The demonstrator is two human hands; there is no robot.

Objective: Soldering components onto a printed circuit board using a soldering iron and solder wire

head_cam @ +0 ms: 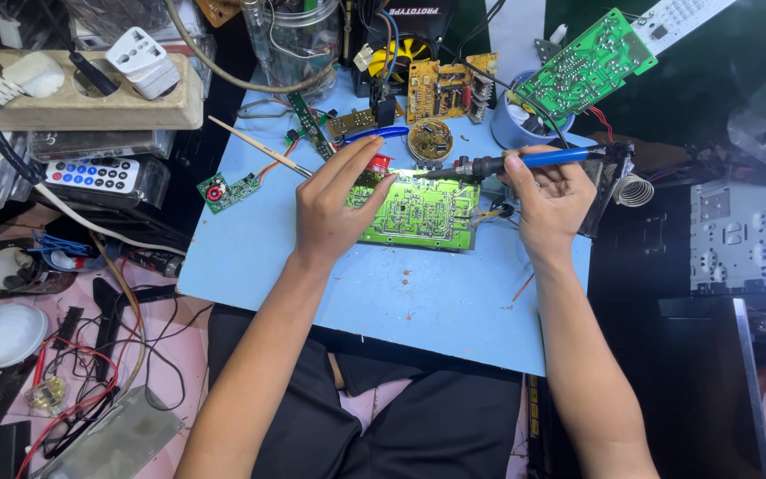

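Your right hand (550, 200) is gripping the blue-handled soldering iron (525, 161), fingers closed around it, its tip hovering over the green circuit board (418, 213). The board is lying on the blue tabletop (401, 293). Your left hand (334, 204) is pressing the board's left edge, fingers extended, grasping nothing.

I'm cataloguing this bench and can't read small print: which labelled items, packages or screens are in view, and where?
Remote control: left of the blue mat, white slab, coloured buttons, inside a clear wrap.
Black box: top centre, white lettering on its edge.
White strip: top right, rows of small dark marks.
No lit screen shows.
Left hand rests on the green circuit board; right hand holds the blue-handled soldering iron.
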